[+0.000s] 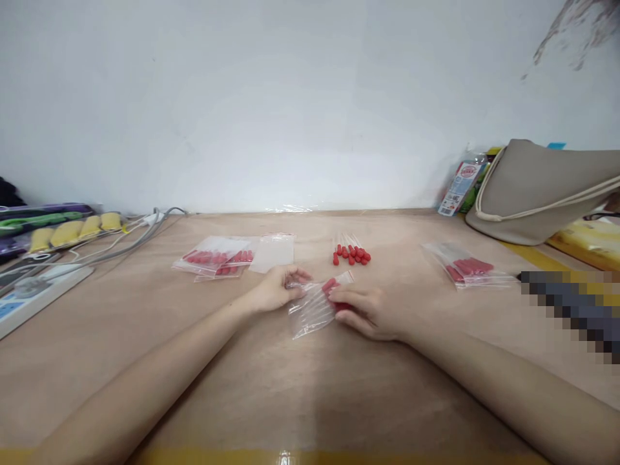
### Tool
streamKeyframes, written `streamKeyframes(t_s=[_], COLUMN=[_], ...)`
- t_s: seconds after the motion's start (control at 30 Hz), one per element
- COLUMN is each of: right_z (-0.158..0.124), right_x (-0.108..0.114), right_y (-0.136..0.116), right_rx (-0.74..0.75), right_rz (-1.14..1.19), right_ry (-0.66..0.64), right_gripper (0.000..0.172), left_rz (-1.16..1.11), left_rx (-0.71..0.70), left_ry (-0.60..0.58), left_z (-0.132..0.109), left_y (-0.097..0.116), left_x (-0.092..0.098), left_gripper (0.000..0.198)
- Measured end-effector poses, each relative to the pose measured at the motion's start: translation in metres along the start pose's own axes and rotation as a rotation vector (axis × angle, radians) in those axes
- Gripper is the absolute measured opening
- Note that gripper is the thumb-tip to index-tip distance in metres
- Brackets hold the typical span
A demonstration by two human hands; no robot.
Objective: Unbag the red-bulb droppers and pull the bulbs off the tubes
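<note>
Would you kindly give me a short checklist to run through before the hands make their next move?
1. Left hand steadying the clear bag: ok, fingers at its left edge.
2. Right hand on the bag: ok, fingers and thumb around the red tips.
3. Bag's mouth sealed: cannot tell.
4. Loose red-tipped sticks clear of both hands: ok, they lie beyond them.
5. All red-tipped sticks bagged: not ok, that loose group lies on the table.
6. Grey cable away from the hands: ok, off to the left.
</note>
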State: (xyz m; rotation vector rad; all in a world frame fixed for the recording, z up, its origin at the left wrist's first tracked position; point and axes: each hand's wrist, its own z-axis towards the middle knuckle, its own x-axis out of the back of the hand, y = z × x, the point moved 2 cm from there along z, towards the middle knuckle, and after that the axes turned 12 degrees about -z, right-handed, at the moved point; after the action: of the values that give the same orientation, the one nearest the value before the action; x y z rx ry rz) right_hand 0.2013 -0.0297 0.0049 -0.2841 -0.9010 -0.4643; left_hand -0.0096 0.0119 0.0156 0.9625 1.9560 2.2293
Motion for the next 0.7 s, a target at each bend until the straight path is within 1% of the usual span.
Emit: streamKeyframes(t_s=[0.03,0.1,0.17,0.2,0.27,0.33,0.43,0.5,0.7], right_z=[-0.001,-0.005,-0.012,-0.016,-0.023,-0.028,-0.028,-0.026,-0.023], right_x=[0.002,0.003,0.001,-0.001,-0.007,-0.01,-0.009,-0.008,-0.007], right_y=[0.004,0.016,0.03,0.036,0.046,0.049,0.046,0.042,0.039], right_rx=[-0.114,-0.37,-0.585,-0.664,-0.775,-0.802,-0.717,-0.68,-0.703], right_rz=[0.056,0.057,-0.028,-0.059,-0.061,-0.014,0.069,0.12,0.265], right_ry=[0.022,0.122,0.193,0.181,0.096,0.01,-0.046,-0.062,-0.061], right_gripper=[0.021,0.02,0.02,0.023,0.031,0.036,0.036,0.034,0.025], left_rz=[0.131,0.337,0.408,0.402,0.372,0.348,0.323,0.316,0.3], left_rx=[-0.095,-0.28,-0.406,-0.436,-0.458,-0.48,-0.525,-0.545,-0.544], left_ry=[0.03,0.08,0.068,0.042,-0.012,-0.044,-0.081,-0.094,-0.111], left_z=[-0.003,-0.009,-0.011,-0.011,-0.007,-0.001,0.007,0.011,0.014], left_y=[0.004,0.015,0.026,0.029,0.032,0.031,0.024,0.019,0.016], left_x=[-0.001,-0.007,-0.018,-0.024,-0.036,-0.045,-0.053,-0.054,-0.049], left_gripper=[0.027,0.024,0.017,0.016,0.018,0.024,0.043,0.05,0.049])
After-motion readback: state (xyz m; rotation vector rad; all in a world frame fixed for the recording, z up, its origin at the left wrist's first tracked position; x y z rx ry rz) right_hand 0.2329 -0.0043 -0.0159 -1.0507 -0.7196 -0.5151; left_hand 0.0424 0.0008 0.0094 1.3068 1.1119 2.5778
